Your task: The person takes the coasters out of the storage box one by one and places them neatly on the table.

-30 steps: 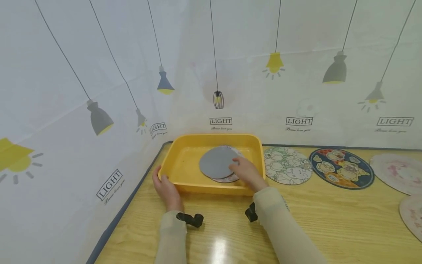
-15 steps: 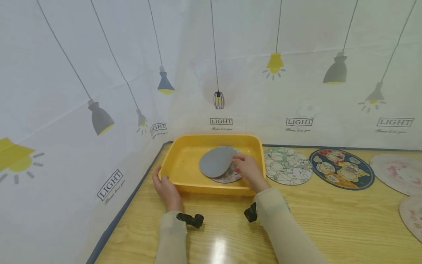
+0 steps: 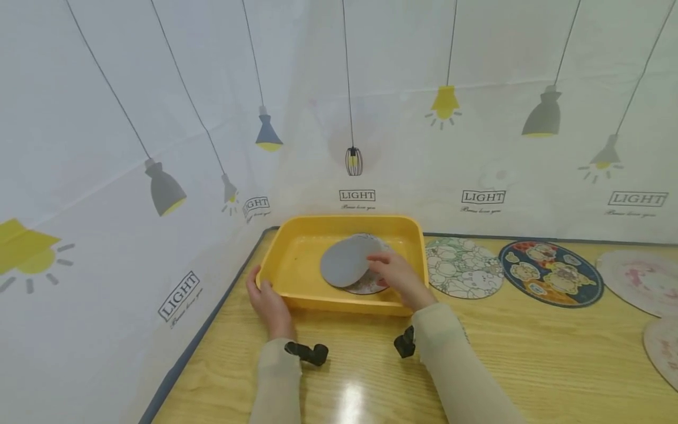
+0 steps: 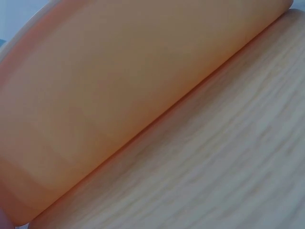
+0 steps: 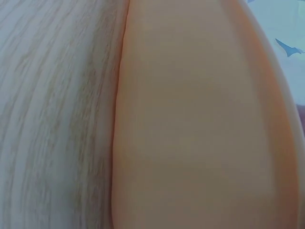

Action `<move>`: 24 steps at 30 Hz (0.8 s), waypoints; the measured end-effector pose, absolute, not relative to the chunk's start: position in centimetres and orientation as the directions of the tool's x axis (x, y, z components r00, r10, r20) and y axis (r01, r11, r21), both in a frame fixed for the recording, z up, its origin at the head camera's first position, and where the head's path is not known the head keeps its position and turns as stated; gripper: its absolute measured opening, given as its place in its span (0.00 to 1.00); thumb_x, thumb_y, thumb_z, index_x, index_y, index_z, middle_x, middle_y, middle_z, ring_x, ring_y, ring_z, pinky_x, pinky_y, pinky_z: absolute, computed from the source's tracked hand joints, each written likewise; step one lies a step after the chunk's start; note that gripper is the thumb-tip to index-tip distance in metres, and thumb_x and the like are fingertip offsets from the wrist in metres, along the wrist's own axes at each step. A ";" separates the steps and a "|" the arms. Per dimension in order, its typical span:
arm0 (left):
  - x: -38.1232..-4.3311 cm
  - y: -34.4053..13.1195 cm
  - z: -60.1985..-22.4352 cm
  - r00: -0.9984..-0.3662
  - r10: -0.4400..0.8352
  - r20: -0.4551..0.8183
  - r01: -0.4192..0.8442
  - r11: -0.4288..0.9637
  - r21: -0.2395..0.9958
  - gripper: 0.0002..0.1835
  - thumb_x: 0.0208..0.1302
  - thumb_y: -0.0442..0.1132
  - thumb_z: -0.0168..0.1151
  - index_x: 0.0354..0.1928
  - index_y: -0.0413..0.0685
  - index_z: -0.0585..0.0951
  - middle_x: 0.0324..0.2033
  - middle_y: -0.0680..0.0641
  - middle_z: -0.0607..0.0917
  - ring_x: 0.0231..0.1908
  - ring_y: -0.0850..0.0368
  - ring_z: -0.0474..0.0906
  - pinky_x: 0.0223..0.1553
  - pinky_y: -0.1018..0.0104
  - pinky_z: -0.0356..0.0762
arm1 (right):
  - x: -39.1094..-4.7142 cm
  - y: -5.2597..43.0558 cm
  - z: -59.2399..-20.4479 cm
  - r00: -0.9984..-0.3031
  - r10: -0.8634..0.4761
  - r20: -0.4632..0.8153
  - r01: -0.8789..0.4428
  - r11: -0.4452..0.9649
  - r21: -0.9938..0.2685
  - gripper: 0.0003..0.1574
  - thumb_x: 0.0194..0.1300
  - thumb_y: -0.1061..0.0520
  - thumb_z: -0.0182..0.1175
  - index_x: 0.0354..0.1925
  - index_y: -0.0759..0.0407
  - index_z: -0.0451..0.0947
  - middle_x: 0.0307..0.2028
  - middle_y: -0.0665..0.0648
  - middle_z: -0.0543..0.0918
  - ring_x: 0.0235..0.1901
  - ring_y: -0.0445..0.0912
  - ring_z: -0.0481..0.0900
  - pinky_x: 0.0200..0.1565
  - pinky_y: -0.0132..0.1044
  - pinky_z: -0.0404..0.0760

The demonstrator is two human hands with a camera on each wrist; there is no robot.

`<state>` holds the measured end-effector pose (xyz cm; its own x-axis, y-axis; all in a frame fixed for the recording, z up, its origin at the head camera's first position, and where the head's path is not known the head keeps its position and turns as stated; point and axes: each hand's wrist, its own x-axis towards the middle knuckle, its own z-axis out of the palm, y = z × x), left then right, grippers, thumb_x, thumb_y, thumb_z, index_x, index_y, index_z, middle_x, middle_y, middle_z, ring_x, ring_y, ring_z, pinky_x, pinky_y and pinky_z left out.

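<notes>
The yellow tray (image 3: 339, 303) stands against the fabric wall. My left hand (image 3: 271, 306) grips its front left corner, thumb at the rim and fingers along the outer side. Inside the tray a plain grey round mat (image 3: 341, 263) overlaps a patterned round mat (image 3: 378, 285). My right hand (image 3: 399, 274) reaches over the tray's front rim and pinches the right edge of the grey mat, which looks slightly bent. In the left wrist view the tray's outer wall (image 4: 105, 90) fills the upper part; the right wrist view likewise shows tray wall (image 5: 190, 114) and no fingers.
To the tray's right, a floral round mat (image 3: 463, 268), a dark blue cartoon mat (image 3: 551, 274) and pale pink mats (image 3: 641, 280) lie along the back of the wooden table (image 3: 508, 365). White fabric (image 3: 402, 147) printed with lamps hangs behind and to the left.
The grey mat's right edge has bent and pulled back, baring more of the patterned mat below. My right fingers have shifted slightly with it. The left hand keeps its place on the tray.
</notes>
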<state>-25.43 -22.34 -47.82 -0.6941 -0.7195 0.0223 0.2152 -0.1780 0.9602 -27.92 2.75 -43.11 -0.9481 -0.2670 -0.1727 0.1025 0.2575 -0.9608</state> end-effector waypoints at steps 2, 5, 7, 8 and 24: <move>-25.5 -22.4 -47.9 -0.691 -0.722 0.025 0.210 -0.168 0.963 0.24 0.60 0.33 0.37 0.59 0.53 0.69 0.57 0.51 0.70 0.53 0.49 0.70 0.53 0.59 0.67 | -28.1 2.7 -43.3 -0.941 -0.289 -0.176 0.096 0.271 -0.958 0.26 0.68 0.49 0.48 0.61 0.56 0.68 0.63 0.56 0.66 0.56 0.53 0.69 0.53 0.49 0.72; -25.4 -22.4 -47.9 -0.687 -0.727 0.024 0.210 -0.166 0.963 0.24 0.60 0.33 0.38 0.59 0.52 0.69 0.57 0.51 0.70 0.53 0.50 0.70 0.53 0.60 0.67 | -28.2 2.6 -43.5 -0.927 -0.319 -0.195 0.106 0.276 -0.955 0.26 0.68 0.49 0.48 0.61 0.55 0.69 0.63 0.55 0.66 0.57 0.53 0.68 0.53 0.48 0.72; -25.5 -22.4 -47.8 -0.682 -0.731 0.025 0.212 -0.165 0.963 0.24 0.59 0.33 0.38 0.58 0.52 0.69 0.57 0.51 0.71 0.53 0.50 0.70 0.53 0.60 0.67 | -28.3 2.5 -43.6 -0.922 -0.332 -0.199 0.108 0.272 -0.956 0.25 0.68 0.50 0.48 0.61 0.56 0.69 0.63 0.56 0.66 0.57 0.52 0.68 0.53 0.48 0.72; -25.5 -22.4 -47.8 -0.680 -0.733 0.026 0.213 -0.164 0.963 0.24 0.59 0.33 0.38 0.58 0.52 0.69 0.56 0.51 0.71 0.53 0.51 0.70 0.53 0.60 0.67 | -28.4 2.5 -43.6 -0.921 -0.338 -0.194 0.101 0.273 -0.957 0.25 0.68 0.50 0.48 0.61 0.57 0.69 0.63 0.56 0.67 0.57 0.52 0.68 0.52 0.48 0.73; -25.5 -22.5 -47.8 -0.693 -0.720 0.014 0.205 -0.179 0.962 0.24 0.60 0.34 0.38 0.58 0.56 0.69 0.57 0.52 0.70 0.52 0.52 0.70 0.52 0.61 0.67 | -28.6 2.4 -43.8 -0.928 -0.286 -0.239 0.154 0.291 -0.944 0.24 0.66 0.55 0.50 0.57 0.65 0.71 0.56 0.62 0.73 0.50 0.52 0.74 0.49 0.45 0.76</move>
<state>-25.46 -22.45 -47.81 -0.6934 -0.7204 0.0138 0.2054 -0.1793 0.9621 -28.59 2.41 -43.80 -0.9280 -0.2855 -0.2392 0.1540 0.2908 -0.9443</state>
